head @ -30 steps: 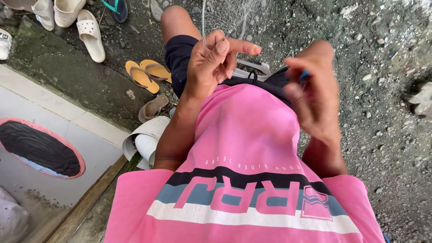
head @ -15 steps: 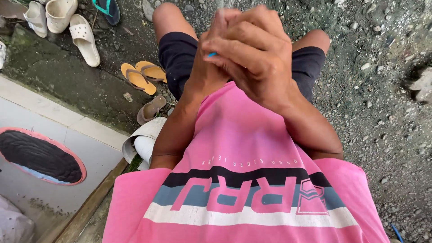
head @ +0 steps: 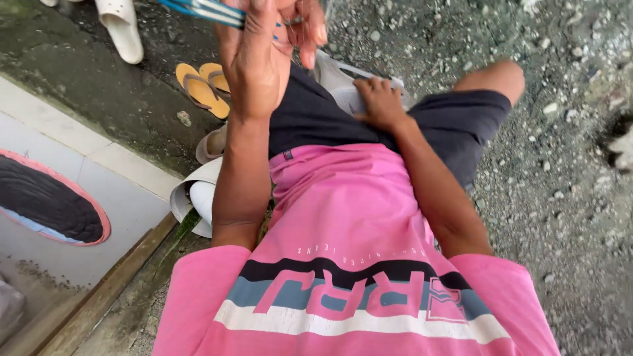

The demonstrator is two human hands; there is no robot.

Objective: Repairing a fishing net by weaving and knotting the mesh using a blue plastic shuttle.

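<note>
A: Holding up some thin blue strips (head: 201, 10), that's what the left hand (head: 260, 59) is doing. The fingers are closed around one end, and the rest sticks out past the thumb side, up by the top edge of the picture.

B: What are the strips like?

A: I think they are light and bendy, like flat plastic bands. They look smooth, so they could slip. Pinching them near the ends, all together, seems the best way to keep hold.

B: And the other hand?

A: The right hand (head: 377, 100) is lower, well apart from the strips. It rests flat on a pale grey thing (head: 343, 84) lying on the dark shorts (head: 310, 118). The fingers are curled a little, pressing down. I cannot tell if it really grips it.

B: What else is near?

A: Just below both hands is the pink shirt (head: 343, 217). Out past the left hand lie yellow flip-flops (head: 201, 86) and a white sandal (head: 122, 29) on wet ground. Further that way is a pale tiled step (head: 86, 178) with a dark oval mat (head: 46, 207). Past the right hand is grey gravel (head: 567, 165).
</note>
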